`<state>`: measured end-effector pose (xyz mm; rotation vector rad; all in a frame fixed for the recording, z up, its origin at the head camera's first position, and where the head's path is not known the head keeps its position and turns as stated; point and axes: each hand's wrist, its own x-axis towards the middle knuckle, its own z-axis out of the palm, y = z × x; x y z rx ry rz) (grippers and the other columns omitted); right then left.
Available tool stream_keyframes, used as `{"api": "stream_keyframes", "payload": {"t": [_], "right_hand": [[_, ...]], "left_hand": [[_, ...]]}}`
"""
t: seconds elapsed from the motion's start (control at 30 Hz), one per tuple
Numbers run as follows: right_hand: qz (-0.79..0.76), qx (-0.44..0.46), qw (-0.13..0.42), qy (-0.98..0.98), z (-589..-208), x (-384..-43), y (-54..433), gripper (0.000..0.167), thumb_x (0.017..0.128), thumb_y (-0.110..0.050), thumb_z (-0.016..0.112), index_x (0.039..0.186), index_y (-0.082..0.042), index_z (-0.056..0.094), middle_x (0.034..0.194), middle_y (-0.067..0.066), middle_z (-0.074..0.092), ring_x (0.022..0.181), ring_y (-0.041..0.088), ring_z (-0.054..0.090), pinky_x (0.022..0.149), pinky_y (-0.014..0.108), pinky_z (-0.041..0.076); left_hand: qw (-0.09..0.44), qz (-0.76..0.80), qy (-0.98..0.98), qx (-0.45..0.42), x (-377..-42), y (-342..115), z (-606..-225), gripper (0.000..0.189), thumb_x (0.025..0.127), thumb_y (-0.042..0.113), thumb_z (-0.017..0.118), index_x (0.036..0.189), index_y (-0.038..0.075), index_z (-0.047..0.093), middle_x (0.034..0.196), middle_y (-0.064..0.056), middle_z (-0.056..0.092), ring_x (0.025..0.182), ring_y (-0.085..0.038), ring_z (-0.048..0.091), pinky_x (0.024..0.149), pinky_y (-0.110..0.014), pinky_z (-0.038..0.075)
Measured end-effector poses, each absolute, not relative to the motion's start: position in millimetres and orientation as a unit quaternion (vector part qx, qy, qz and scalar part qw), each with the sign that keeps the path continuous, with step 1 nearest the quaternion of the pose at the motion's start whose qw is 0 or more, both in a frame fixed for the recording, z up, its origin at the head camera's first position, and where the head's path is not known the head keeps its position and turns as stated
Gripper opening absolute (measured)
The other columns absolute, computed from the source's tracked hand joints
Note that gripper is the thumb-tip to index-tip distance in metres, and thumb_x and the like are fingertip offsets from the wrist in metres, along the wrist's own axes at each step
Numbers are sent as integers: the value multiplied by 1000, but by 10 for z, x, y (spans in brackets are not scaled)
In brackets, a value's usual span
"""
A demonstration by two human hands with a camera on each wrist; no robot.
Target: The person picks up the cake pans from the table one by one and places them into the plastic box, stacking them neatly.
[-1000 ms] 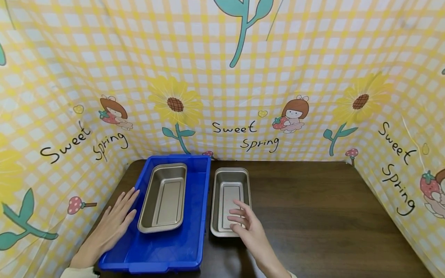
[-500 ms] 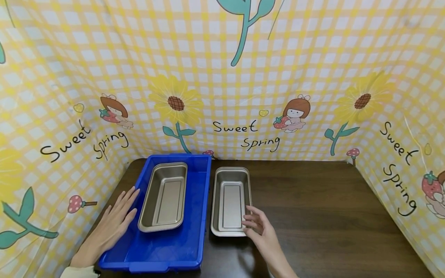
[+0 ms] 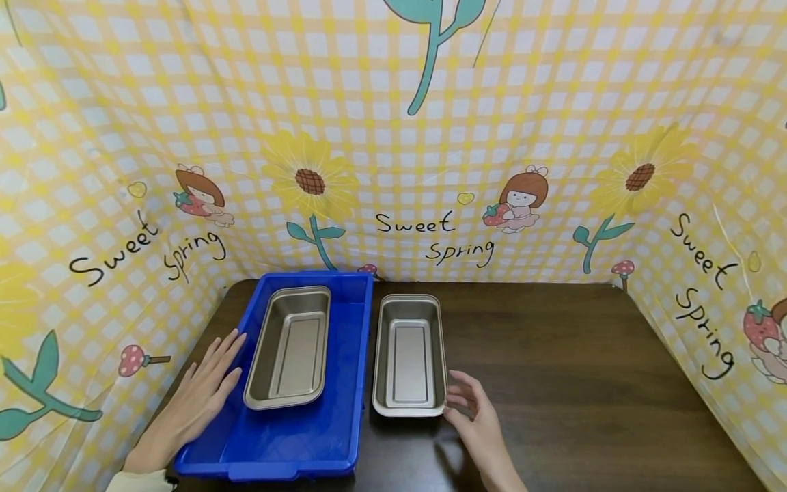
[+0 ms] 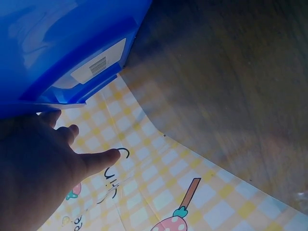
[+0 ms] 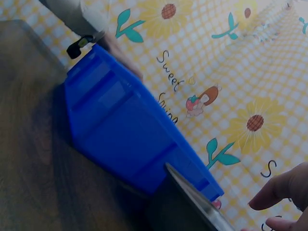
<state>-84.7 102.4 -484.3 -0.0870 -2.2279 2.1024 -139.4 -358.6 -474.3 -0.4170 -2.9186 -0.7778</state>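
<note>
A blue plastic tray (image 3: 289, 441) lies at the left of the table with a metal loaf pan (image 3: 301, 355) inside, slightly askew. My left hand (image 3: 199, 396) rests along the tray's left rim, fingers extended. Beside the tray, on the table, is a second loaf pan (image 3: 410, 362), with nothing in it. My right hand (image 3: 479, 417) is at this pan's near right edge, fingers loosely bent and thumb close to the rim. From the right wrist, the pan's rim (image 5: 192, 192) shows in front of the tray's side, and the fingers (image 5: 274, 190) appear at the right edge.
The dark wooden table (image 3: 572, 369) stretches to the right of the pans. Checked cloth (image 3: 406, 150) printed with sunflowers encloses the back and both sides. A barcode label (image 4: 98, 65) is stuck on the tray's end wall.
My right hand has moved right, from over the second loaf pan to just beside its right edge. The left hand, the tray and both pans have stayed in place.
</note>
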Motion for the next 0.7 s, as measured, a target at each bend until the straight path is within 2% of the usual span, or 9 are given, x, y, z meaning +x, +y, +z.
{"api": "stream_keyframes", "payload": {"t": [0.23, 0.47, 0.7], "right_hand": [[685, -60, 53, -724, -4958, -889, 1025, 63, 84, 10, 70, 144, 2, 54, 123, 19, 61, 110, 26, 63, 86, 25, 51], [685, -88, 21, -723, -5078, -971, 968, 65, 86, 5, 70, 147, 0, 50, 123, 17, 59, 111, 27, 63, 86, 33, 50], [697, -103, 12, -710, -5114, -1024, 919, 65, 85, 5, 69, 146, 2, 49, 116, 15, 59, 95, 16, 61, 75, 28, 52]], "left_hand": [[42, -255, -957, -133, -1392, -3583, -4743, 61, 116, 29, 41, 171, 14, 19, 176, -17, 13, 161, -44, 1, 114, -82, -1], [37, -258, -956, -131, -1385, -3583, -4747, 61, 116, 29, 41, 171, 14, 20, 176, -17, 13, 161, -45, 1, 114, -82, -1], [37, -263, -955, -132, -1392, -3586, -4741, 61, 116, 29, 40, 171, 15, 18, 177, -15, 12, 161, -43, -1, 115, -81, -3]]}}
